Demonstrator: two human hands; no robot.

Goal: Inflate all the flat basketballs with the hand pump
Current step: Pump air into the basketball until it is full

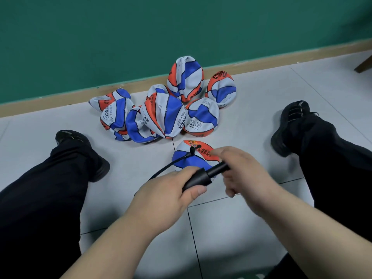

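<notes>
The floor (pixel 251 228) is laid with pale grey tiles, their dark seams crossing in the foreground. Behind it rises a dark green wall (pixel 120 37), edged along the bottom by a light wooden baseboard (pixel 60 98). Two legs in black trousers stretch out over the tiles, well apart: the left leg (pixel 40 198) ends in a black shoe (pixel 80 146), and the right leg (pixel 332 168) in another black shoe (pixel 289 125). A dark wooden piece (pixel 364 65) juts in at the far right edge.
</notes>
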